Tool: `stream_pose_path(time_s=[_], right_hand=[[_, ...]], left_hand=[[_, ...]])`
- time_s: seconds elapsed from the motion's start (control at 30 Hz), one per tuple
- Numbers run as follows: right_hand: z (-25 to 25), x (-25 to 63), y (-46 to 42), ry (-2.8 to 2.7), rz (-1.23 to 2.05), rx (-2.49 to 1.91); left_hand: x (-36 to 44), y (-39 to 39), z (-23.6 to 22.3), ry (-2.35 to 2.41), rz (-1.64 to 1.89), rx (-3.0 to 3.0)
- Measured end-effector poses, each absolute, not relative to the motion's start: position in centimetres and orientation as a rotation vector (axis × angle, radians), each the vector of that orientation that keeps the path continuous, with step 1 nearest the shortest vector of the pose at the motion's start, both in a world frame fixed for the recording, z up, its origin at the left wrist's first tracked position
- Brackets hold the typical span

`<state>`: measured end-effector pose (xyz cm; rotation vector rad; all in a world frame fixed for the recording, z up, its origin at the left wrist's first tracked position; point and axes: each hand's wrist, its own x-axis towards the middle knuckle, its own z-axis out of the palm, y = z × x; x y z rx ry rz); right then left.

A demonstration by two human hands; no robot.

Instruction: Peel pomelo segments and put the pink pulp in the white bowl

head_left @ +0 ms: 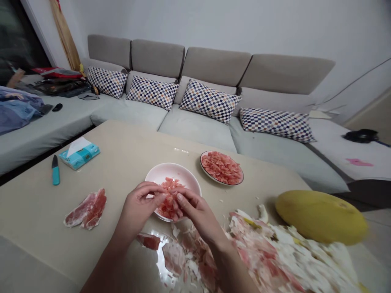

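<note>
Over a white bowl [186, 174], my left hand [136, 207] and my right hand [198, 209] meet with fingertips pinched. Between them is a small piece of red pomelo flesh [170, 197], partly hidden by the fingers. More loose flesh lies in the bowl beneath. Beyond it to the right, a dark-rimmed plate [204, 167] is heaped with red pomelo pulp [222, 167]. Left of my hands, two pomelo segments [87, 208] still in pale skin lie on the table. One more red chunk [150, 241] sits below my left wrist.
Peeled membranes and white rind [284, 256] are piled at the front right, beside a whole yellow pomelo [320, 215]. A teal-handled knife [55, 171] and a tissue pack [80, 154] lie on the table [122, 146] at left. A grey sofa [195, 126] with checked cushions runs behind.
</note>
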<state>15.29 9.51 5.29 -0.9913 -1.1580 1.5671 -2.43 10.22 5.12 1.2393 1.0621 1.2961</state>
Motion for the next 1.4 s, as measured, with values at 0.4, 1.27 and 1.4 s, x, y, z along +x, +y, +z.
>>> stream_pose_path(time_s=[0.4, 1.27, 1.4], right_hand=[[5.4, 15.3, 9.1, -1.441, 1.457, -1.077], [6.0, 15.2, 8.8, -1.781, 0.985, -1.225], [6.1, 15.3, 8.8, -1.846, 0.874, -1.240]], left_hand=[[-2.2, 9.3, 5.8, 1.181, 1.284, 1.809], [-2.0, 9.1, 5.4, 1.162, 1.284, 2.036], [-2.2, 9.2, 5.3, 1.190, 1.307, 2.026]])
